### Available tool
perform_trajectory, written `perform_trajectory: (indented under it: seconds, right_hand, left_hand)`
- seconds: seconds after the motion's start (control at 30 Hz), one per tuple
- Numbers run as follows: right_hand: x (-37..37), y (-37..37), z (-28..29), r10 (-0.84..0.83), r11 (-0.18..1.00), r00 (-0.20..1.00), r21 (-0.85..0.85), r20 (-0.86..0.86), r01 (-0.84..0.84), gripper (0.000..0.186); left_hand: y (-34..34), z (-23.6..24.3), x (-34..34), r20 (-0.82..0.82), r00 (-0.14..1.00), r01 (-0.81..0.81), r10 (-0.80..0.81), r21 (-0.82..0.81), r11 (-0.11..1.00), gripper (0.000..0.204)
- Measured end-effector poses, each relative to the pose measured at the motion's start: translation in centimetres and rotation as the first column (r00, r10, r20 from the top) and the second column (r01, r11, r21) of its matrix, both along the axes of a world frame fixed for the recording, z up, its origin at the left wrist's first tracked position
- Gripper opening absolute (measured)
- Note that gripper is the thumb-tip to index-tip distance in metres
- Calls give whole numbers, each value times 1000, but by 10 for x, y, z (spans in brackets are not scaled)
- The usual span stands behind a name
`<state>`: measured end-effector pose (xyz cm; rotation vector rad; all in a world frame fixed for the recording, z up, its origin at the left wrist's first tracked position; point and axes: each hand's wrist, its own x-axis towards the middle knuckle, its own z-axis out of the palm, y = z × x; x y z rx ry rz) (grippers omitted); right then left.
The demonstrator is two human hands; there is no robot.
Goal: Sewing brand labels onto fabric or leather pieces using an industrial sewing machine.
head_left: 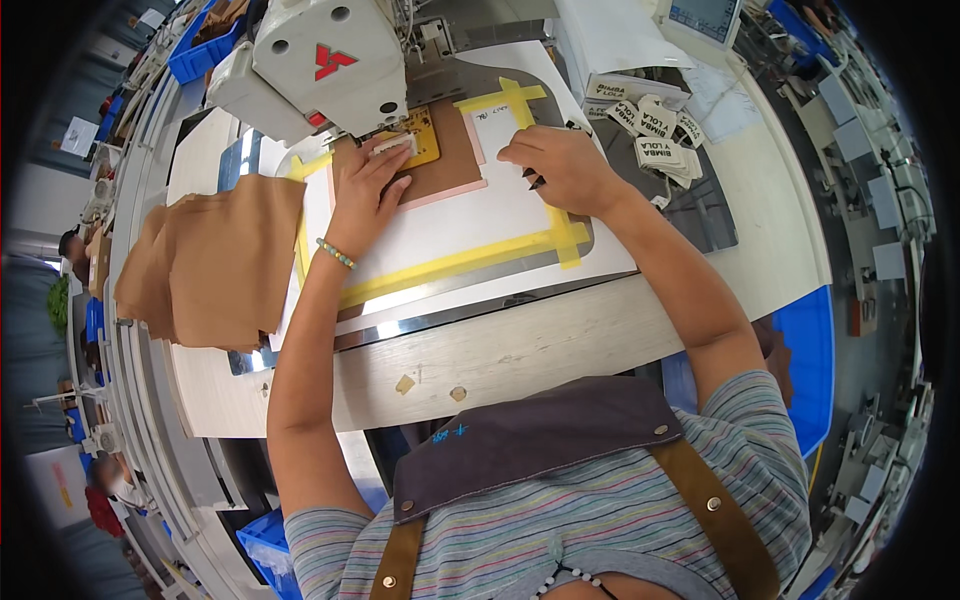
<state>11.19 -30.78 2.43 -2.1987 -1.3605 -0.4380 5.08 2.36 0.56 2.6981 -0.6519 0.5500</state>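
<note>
My left hand (pixel 368 195) lies with its fingers stretched out on a brown fabric or leather piece (pixel 440 178), under the sewing machine head (pixel 330 65). Its fingertips touch a small white label (pixel 392 143) beside a yellow plate (pixel 425 135). Pink strips (pixel 445 194) border the brown piece, which lies on a white sheet held by yellow tape (pixel 450 258). My right hand (pixel 568 172) is closed over the sheet's right side, around a slim black tool (pixel 535 181). Most of that tool is hidden by the fingers, so its exact kind cannot be made out.
Stacked brown pieces (pixel 215 265) lie to the left. Several white labels (pixel 662 145) are piled at the right, by a white box (pixel 635 85). A screen (pixel 705 18) stands at the far right. A blue bin (pixel 812 370) sits beside the table's right edge.
</note>
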Motion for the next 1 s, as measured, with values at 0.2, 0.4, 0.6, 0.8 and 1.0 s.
perform_trajectory:
  seconds: [0.2,0.4,0.6,0.8,1.0]
  right_hand:
    - [0,0,-2,17,1000,1000,12,-20,-17,24]
    - [0,1,-1,22,1000,999,10,-29,-21,25]
    - [1,0,0,32,999,997,-13,-74,-33,37]
    - [2,0,-1,32,999,996,-12,-81,-33,36]
    - [2,-1,0,15,999,995,-32,-98,-19,36]
  left_hand:
    - [-7,10,-8,35,999,-7,1,154,988,46]
    - [-9,14,-10,31,999,-16,9,235,972,48]
    - [-9,16,-6,-30,999,20,-18,96,995,45]
    - [-6,23,-9,-155,987,20,-34,-88,996,40]
    - [0,17,-6,-99,992,69,-79,-103,992,40]
